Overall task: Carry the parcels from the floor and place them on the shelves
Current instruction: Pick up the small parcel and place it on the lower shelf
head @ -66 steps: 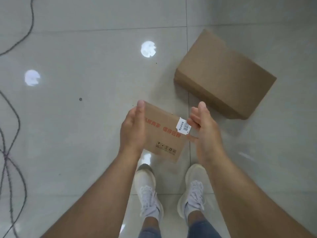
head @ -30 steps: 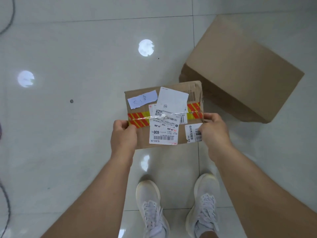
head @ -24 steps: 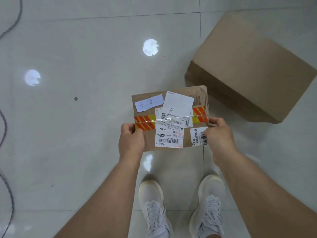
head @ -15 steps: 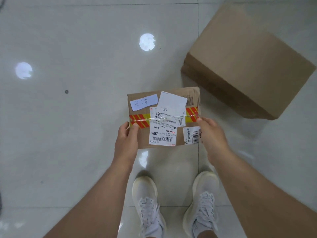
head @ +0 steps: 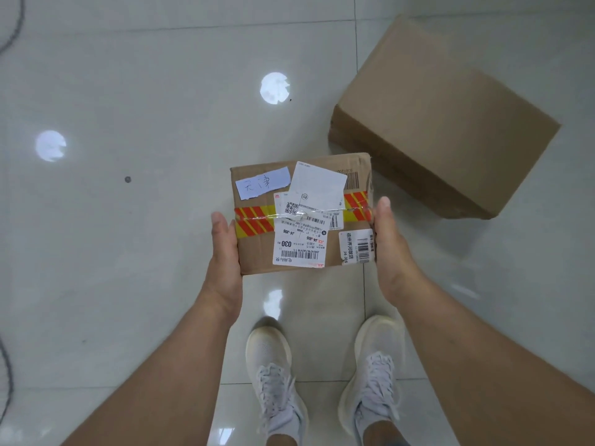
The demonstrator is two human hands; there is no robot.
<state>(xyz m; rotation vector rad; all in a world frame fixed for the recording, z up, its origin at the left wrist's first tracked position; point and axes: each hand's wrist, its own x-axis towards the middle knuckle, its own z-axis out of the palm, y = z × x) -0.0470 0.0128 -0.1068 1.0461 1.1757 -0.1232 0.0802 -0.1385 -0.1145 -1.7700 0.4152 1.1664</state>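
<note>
A small cardboard parcel [head: 257, 249] with white shipping labels and a red-and-yellow striped tape band is held above the floor, label side up. My left hand [head: 225, 252] presses flat against its left side, and my right hand [head: 391, 249] presses against its right side. A larger plain cardboard parcel [head: 444, 117] lies on the floor to the upper right, apart from both hands. No shelf is in view.
Glossy pale floor tiles [head: 145, 252] reflect round ceiling lights. A dark cable [head: 9, 33] runs along the far left edge. My two white shoes [head: 273, 375] stand below the held parcel.
The small parcel was turned label side up and is now held level. Both hands have shifted from gripping over its top edge to pressing flat on its sides.
</note>
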